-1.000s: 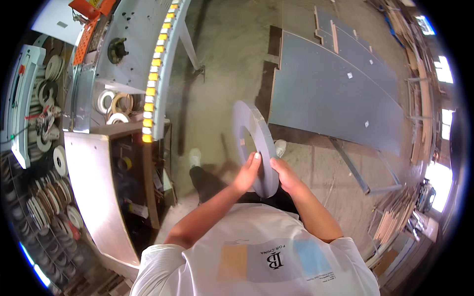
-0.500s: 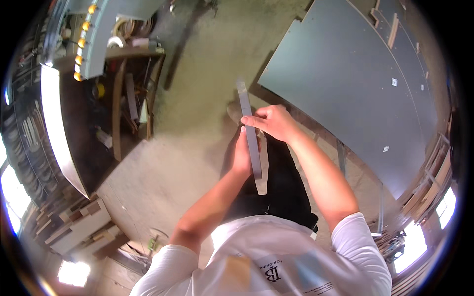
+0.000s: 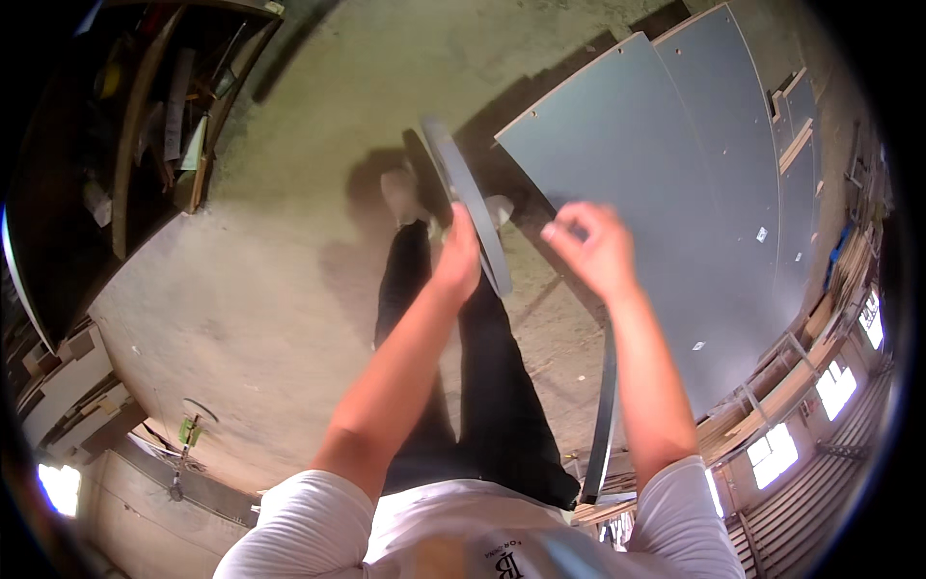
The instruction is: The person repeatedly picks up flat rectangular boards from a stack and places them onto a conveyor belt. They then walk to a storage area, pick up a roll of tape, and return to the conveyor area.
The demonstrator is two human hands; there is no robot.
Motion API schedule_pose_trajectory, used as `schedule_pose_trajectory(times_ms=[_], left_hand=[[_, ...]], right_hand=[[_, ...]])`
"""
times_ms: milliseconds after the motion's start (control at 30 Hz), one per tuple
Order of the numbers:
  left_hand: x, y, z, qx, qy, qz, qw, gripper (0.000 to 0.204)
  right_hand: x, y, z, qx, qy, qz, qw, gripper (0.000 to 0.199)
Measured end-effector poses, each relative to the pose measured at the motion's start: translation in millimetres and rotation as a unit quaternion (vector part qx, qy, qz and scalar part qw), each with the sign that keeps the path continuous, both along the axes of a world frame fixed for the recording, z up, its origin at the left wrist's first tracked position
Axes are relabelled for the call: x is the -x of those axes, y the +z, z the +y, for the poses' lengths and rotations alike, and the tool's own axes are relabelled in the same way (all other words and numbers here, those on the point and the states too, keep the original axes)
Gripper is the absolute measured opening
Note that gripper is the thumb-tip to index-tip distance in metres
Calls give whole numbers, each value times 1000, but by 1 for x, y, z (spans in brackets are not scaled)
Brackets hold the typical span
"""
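Observation:
My left hand is closed on a grey roll of edge banding, seen nearly edge-on and tilted, in front of my legs. To its right, apart from the roll, my right hand has its thumb and fingers curled together. A small dark bit shows between those fingers. Below that wrist a dark grey strip hangs down beside my forearm. Whether it joins the bit in my fingers is hidden. Large grey panels lie flat just beyond my right hand.
A dark open-sided cabinet with odds and ends inside stands at the left. Stacked boards are at the lower left. Offcuts lie on the far right panels, and long boards run along the right. Concrete floor spreads between.
My right hand has come off the roll and moved right. The left hand still holds the roll, now turned more aslant. My view has shifted, bringing the panels' far edge into sight.

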State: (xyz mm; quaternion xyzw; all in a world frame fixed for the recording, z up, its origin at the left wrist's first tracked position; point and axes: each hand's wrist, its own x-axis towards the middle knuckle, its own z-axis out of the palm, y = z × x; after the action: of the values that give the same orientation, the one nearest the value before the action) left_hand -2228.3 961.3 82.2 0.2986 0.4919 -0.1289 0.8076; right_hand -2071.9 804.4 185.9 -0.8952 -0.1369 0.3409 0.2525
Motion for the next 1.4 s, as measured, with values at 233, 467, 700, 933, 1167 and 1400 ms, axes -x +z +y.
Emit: schedule_pose_trajectory(times_ms=[233,467,700,933,1167,1400], left_hand=[[-16,-74,-6,-68,-52,-142,986,64],[-41,-80,-4,-6,3,-160,987,88],[-52,-71,-5,13,35,-144,989,77],[-53,-59,-13,73,114,-159,978,77],[-54,-61,-9,32,93,-134,986,71],[-71,-56,-7,8,69,-123,990,71]], right_hand=[[-197,-61,-39,154,81,-250,953,92],[-275,-84,2,185,196,-276,923,119],[-266,-73,18,177,156,-226,945,122],[-245,-81,11,106,120,-255,954,124],[-233,-123,-13,51,132,-382,913,115],[-233,-133,-14,39,130,-414,900,108]])
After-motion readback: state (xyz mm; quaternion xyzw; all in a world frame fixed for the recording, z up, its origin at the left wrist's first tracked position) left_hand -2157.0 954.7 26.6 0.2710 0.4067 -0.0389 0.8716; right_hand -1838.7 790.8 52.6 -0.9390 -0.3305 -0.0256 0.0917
